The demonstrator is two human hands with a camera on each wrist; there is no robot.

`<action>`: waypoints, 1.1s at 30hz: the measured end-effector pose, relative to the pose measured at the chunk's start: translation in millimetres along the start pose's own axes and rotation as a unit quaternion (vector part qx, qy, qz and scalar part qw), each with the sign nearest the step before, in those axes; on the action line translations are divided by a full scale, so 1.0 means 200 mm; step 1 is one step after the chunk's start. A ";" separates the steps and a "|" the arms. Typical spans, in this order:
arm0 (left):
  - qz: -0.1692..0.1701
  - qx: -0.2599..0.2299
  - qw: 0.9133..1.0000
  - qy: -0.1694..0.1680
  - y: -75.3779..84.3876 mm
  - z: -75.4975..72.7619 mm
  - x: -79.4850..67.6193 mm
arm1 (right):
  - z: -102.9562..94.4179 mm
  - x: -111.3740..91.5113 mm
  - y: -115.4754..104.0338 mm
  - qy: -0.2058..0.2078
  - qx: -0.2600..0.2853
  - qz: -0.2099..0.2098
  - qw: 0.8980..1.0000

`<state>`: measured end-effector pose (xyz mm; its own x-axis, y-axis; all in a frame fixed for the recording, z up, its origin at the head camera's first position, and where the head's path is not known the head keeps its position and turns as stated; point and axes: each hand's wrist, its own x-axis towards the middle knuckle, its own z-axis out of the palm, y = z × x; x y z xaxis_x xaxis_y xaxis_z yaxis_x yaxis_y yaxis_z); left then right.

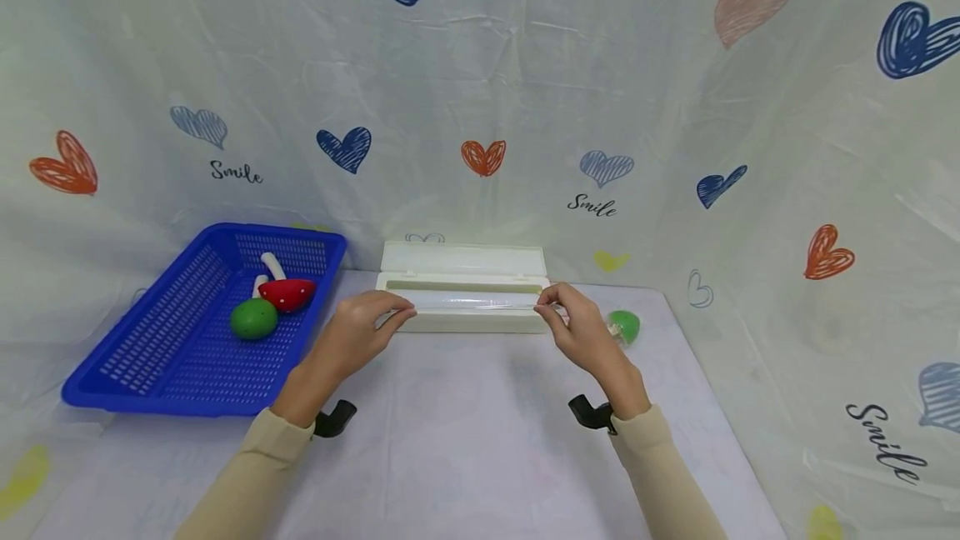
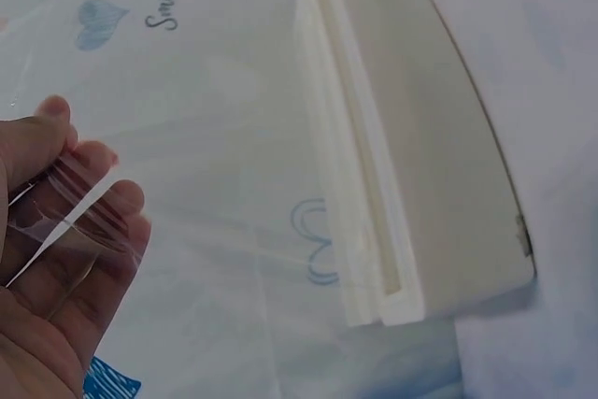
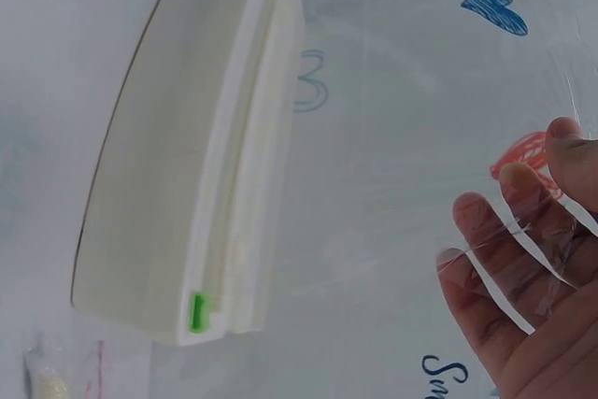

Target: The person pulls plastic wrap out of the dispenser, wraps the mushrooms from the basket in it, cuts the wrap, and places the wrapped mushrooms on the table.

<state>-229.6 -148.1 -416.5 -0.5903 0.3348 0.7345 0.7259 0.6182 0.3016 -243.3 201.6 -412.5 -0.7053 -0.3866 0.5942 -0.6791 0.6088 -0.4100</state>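
Note:
Between the two hands a sheet of clear cling film (image 1: pixel 472 301) is stretched across the front of a white cling film dispenser (image 1: pixel 465 323). Its long lid (image 1: pixel 463 258) stands raised at the back. My left hand (image 1: pixel 360 330) pinches the film's left corner between thumb and index finger, and in the left wrist view film drapes over the other fingers (image 2: pixel 121 231). At the film's right corner my right hand (image 1: pixel 583 332) pinches it the same way, with creased film across the fingers in the right wrist view. A green piece (image 3: pixel 198 312) shows at one end of the dispenser.
A blue plastic basket (image 1: pixel 202 386) on the left holds a red spotted toy mushroom (image 1: pixel 287 296) and a green one (image 1: pixel 253 319). Right of the dispenser, partly behind the right hand, lies a green-topped object (image 1: pixel 624 325) in clear wrapping. A heart-printed curtain (image 1: pixel 525 90) closes off the back.

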 end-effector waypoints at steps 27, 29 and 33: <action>0.034 -0.073 0.996 -0.029 0.04 -0.02 -0.20 | 0.00 -0.20 -0.05 -0.041 0.037 -0.010 0.998; 0.045 -0.078 0.996 -0.022 0.03 -0.01 -0.24 | 0.02 -0.25 -0.05 -0.048 0.040 -0.015 0.998; 0.038 -0.072 0.996 -0.034 0.03 0.02 -0.35 | 0.08 -0.35 -0.03 -0.060 0.035 -0.002 0.998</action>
<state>-186.9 -164.9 -468.5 -0.5498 0.4270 0.7179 0.8099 0.4827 0.3332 -192.4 213.3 -462.8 -0.7196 -0.4705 0.5107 -0.6909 0.5591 -0.4583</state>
